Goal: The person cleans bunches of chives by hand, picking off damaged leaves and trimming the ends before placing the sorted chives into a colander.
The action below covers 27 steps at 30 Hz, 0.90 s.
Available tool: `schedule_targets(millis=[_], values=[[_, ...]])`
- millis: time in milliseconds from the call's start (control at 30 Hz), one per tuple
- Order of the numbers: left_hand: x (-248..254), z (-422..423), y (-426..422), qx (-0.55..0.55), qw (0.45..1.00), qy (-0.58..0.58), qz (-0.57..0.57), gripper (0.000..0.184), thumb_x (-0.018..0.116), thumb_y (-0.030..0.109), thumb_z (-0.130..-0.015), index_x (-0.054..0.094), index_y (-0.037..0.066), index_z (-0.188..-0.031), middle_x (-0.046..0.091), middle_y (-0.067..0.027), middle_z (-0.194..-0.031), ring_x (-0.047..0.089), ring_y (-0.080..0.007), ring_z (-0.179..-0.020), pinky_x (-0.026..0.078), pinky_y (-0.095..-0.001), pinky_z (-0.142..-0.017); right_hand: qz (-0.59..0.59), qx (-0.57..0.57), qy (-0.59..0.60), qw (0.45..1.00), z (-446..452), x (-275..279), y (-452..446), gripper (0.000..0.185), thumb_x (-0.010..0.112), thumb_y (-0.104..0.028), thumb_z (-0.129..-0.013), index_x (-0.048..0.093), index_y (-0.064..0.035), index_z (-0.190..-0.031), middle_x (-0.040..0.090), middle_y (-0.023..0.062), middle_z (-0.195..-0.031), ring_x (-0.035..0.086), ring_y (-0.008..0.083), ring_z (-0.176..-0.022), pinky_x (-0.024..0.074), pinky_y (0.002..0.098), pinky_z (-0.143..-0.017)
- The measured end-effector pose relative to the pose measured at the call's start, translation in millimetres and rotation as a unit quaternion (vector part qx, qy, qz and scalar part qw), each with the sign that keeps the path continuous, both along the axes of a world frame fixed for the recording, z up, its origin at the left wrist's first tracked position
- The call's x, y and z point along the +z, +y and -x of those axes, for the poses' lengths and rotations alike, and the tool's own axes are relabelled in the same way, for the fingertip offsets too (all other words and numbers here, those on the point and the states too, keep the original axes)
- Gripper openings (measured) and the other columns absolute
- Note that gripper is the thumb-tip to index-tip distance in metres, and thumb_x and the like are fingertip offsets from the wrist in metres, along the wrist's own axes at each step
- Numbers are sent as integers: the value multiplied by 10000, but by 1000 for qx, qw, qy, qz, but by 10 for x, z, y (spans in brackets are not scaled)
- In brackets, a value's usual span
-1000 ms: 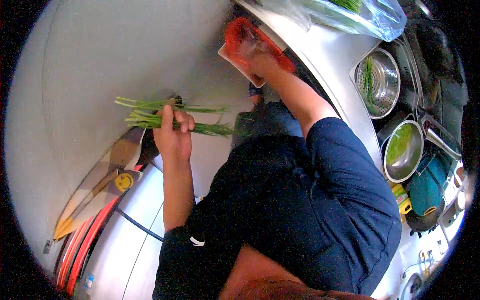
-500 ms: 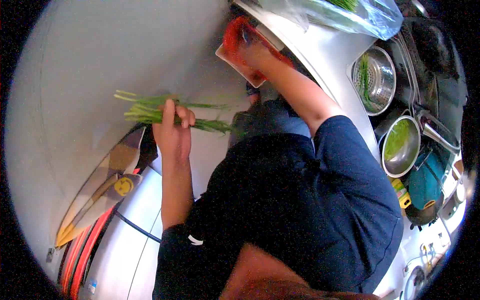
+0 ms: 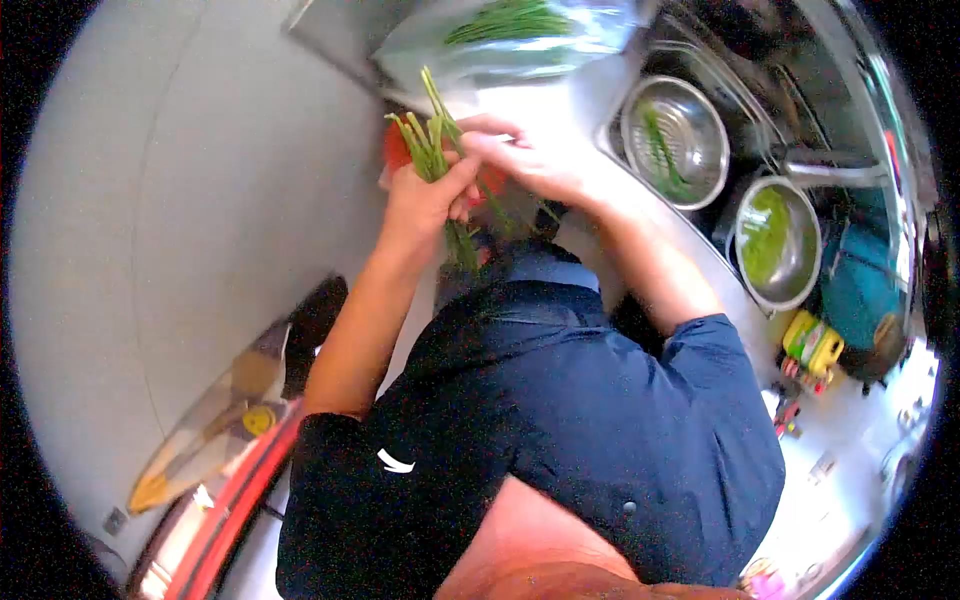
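My left hand [image 3: 430, 195] is closed around a bunch of long, thin green stalks [image 3: 428, 150] that look like chives. Their pale cut ends stick up and their darker tips hang below the fist. My right hand [image 3: 510, 155] has come up beside the bunch, thumb and forefinger pinched at a stalk that stands a little apart from the others. Behind both hands, a container lined with a red bag [image 3: 397, 145] is mostly hidden.
On the steel counter lies a clear plastic bag [image 3: 410, 55] with more green stalks inside. In the sink area sit a steel colander [image 3: 718, 150] holding a few stalks and a steel bowl [image 3: 808, 245] with pale green pieces. A yellow bottle [image 3: 815, 345] stands beyond.
My right hand has left the red-lined container and moved to the stalks. My left hand has carried the bunch up and right, turning it from level to nearly upright. The view has shifted.
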<state>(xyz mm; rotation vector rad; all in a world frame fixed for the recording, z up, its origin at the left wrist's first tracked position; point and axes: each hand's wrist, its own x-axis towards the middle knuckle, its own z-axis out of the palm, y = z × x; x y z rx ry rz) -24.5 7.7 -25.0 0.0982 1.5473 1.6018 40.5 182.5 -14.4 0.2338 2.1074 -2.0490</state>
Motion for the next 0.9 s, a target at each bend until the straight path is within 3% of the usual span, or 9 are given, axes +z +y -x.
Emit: schedule_targets(millis=[33, 100, 233, 367, 433, 500, 700, 767, 900], values=[[3, -54, 165, -23, 1000, 1, -10, 87, 646, 158, -938, 616, 76, -933, 567, -4, -671, 463, -96, -520, 385, -243, -486, 116, 19, -97, 988, -78, 35, 73, 439, 547, -372, -992, 600, -63, -1300, 714, 80, -1002, 644, 133, -917, 495, 292, -882], [-36, -143, 440, -55, 997, 11, -53, 143, 690, 186, -913, 660, 47, -931, 631, -26, -726, 525, -75, -557, 409, -236, -499, 186, -62, -93, 976, -281, -4, 193, 442, 574, -387, -980, 617, -60, -1274, 719, 74, -929, 644, 110, -845, 511, 288, -803], [-58, -276, 781, -99, 993, -25, -50, 382, 672, 166, -921, 604, -28, -1243, 567, -15, -719, 458, -87, -534, 404, -244, -521, -218, -224, -31, 949, -726, 129, 695, 369, 638, -356, -933, 722, -21, -1061, 735, 93, -929, 655, 115, -854, 517, 303, -810], [39, -214, 856, -56, 987, -88, -124, 445, 578, 138, -976, 469, -51, -1364, 566, -33, -795, 502, -123, -647, 449, -304, -617, -130, -360, -16, 924, -1306, -87, 1567, 306, 599, -312, -972, 713, -57, -1099, 749, 67, -962, 706, 113, -859, 540, 264, -788], [198, -158, 876, -26, 982, -121, -146, 465, 512, 199, -1008, 429, -39, -1399, 568, -39, -818, 518, -152, -699, 460, -342, -687, -221, -415, -55, 881, -1542, -453, 2097, 296, 611, -342, -955, 741, -87, -1028, 756, 46, -909, 716, 144, -815, 552, 294, -763], [164, -14, 802, -10, 969, -158, -187, 531, 451, 254, -1005, 356, -23, -1448, 571, -65, -898, 528, -189, -807, 439, -392, -801, -317, -380, -120, 861, -1766, -1063, 2696, 371, 594, -460, -930, 742, -142, -1048, 747, 78, -907, 721, 211, -864, 545, 376, -767], [70, 154, 746, 54, 919, -258, -293, 638, 497, 214, -853, 363, -10, -1435, 517, -121, -1038, 504, -267, -950, 391, -465, -968, -554, -215, -218, 774, -1772, -2085, 3126, 348, 620, -429, -900, 715, -203, -1147, 719, 112, -1057, 686, 325, -961, 541, 428, -859], [-35, 213, 684, 89, 925, -239, -282, 567, 509, 211, -861, 419, -2, -1379, 572, -156, -1049, 541, -334, -1023, 409, -513, -1005, -467, -278, -136, 828, -1428, -1842, 2827, 324, 654, -362, -903, 716, -146, -1136, 730, 105, -1038, 698, 275, -946, 545, 384, -846], [-150, 224, 601, 123, 918, -244, -289, 483, 465, 206, -910, 470, 11, -1351, 604, -201, -1169, 541, -411, -1177, 376, -572, -1083, -228, -234, -25, 945, -750, -953, 1869, 250, 701, -255, -893, 736, -62, -1048, 738, 62, -934, 671, 121, -837, 526, 274, -770]])
